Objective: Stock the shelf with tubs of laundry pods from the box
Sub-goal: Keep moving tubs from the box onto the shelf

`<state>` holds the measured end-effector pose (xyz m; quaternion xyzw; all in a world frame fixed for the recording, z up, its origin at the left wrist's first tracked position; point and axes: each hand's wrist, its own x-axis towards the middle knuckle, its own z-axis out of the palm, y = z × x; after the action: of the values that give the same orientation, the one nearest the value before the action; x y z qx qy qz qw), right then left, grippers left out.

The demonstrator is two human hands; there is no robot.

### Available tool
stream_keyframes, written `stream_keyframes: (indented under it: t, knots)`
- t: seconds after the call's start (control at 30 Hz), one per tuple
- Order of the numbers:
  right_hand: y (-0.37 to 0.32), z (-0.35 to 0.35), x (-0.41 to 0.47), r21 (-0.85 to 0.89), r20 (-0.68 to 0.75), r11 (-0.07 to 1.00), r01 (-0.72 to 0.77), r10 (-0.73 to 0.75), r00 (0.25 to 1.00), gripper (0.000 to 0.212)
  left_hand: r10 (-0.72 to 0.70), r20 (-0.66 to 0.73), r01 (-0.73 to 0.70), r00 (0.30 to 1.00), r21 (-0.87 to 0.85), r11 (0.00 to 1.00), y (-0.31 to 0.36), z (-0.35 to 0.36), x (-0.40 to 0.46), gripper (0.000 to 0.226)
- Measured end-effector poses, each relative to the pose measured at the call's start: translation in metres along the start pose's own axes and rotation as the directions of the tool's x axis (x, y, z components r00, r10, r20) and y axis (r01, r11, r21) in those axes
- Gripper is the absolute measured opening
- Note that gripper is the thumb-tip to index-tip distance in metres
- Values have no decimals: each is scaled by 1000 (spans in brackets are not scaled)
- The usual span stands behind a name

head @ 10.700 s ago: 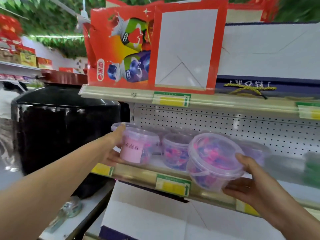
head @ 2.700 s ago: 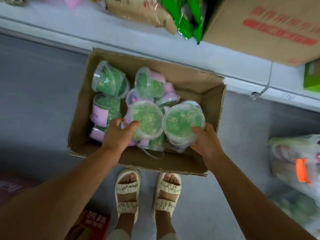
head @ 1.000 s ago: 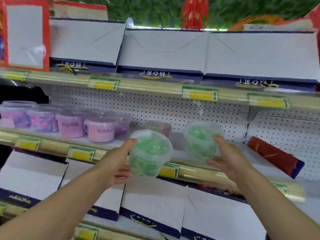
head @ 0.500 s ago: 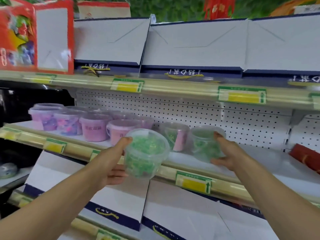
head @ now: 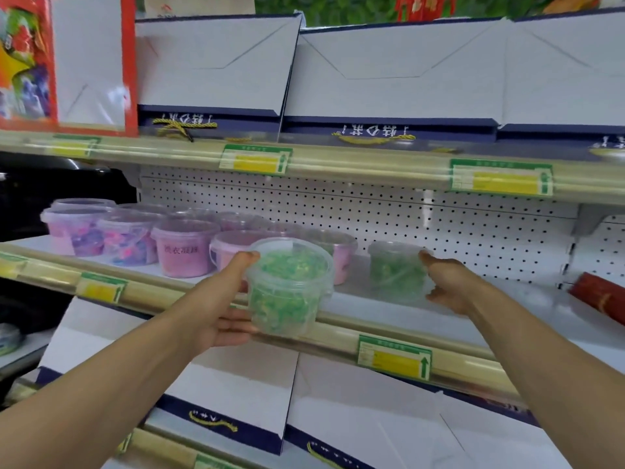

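Left hand (head: 216, 309) grips a green tub (head: 287, 286), thumb on its lid, just in front of the shelf (head: 422, 319) edge. Right hand (head: 449, 286) cups a second green tub (head: 397, 270) standing on the shelf, right of the pink tubs (head: 184, 248).

A row of pink and purple tubs (head: 184, 247) crowds the left half of the middle shelf (head: 507, 321), backed by a perforated panel (head: 439, 225). Bare shelf runs right of the green tub (head: 397, 270) to a red roll (head: 600, 297). The upper shelf's rail (head: 338, 164) caps the opening above.
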<state>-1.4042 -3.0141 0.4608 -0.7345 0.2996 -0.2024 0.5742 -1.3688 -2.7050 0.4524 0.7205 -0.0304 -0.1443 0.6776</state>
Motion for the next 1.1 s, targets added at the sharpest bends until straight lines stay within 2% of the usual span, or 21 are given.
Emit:
stream_keyframes:
  t: [0.07,0.13,0.2,0.3,0.33,0.47,0.5,0.6,0.67,0.73,0.8,0.9,0.97,1.07,1.1]
  knots:
    - [6,-1,0,-198,-59,977,77,-91,994,53,-4,16,4,1000,5,1000,3,8,4,47]
    - [12,-1,-3,-358,-113,914,190,-245,963,57,-7,40,7,999,3,1000,7,18,8,47]
    - [16,0,-4,-445,-74,838,315,-385,920,57,-2,61,1,998,9,1000,10,28,13,46]
    - [19,0,-4,-359,82,862,359,-354,932,59,-1,88,-1,996,26,1000,15,44,17,45]
    - [19,-2,-7,-318,94,880,353,-342,935,57,-3,101,0,995,35,999,17,50,18,46]
    - [13,-19,-26,-180,-32,903,390,-401,915,32,-7,151,-6,989,86,996,22,73,22,56]
    - [11,-23,-32,-148,-12,908,392,-398,917,32,-5,164,-11,986,97,995,23,80,23,57]
    - [7,-36,-48,-78,165,940,332,-317,934,36,4,216,-34,976,134,990,26,109,24,54]
    - [4,-47,-53,-73,205,955,287,-267,942,29,15,252,-60,968,172,983,27,132,24,58]
    - [2,-58,-51,15,141,982,190,-190,971,18,43,290,-110,956,216,970,28,152,25,65]
    - [2,-72,-46,128,22,987,100,-104,994,17,78,324,-169,943,262,950,28,167,24,68]
    - [6,-89,-32,168,-158,982,85,-58,986,21,195,341,-324,919,374,869,32,180,20,55]
    - [12,-92,-21,165,-221,984,70,-32,975,16,303,350,-446,887,474,759,31,179,18,44]
    - [20,-88,-11,187,-192,982,20,17,981,9,391,334,-512,858,631,583,22,170,17,43]
    - [22,-86,-8,194,-162,981,14,18,987,16,404,328,-513,854,662,546,19,166,16,43]
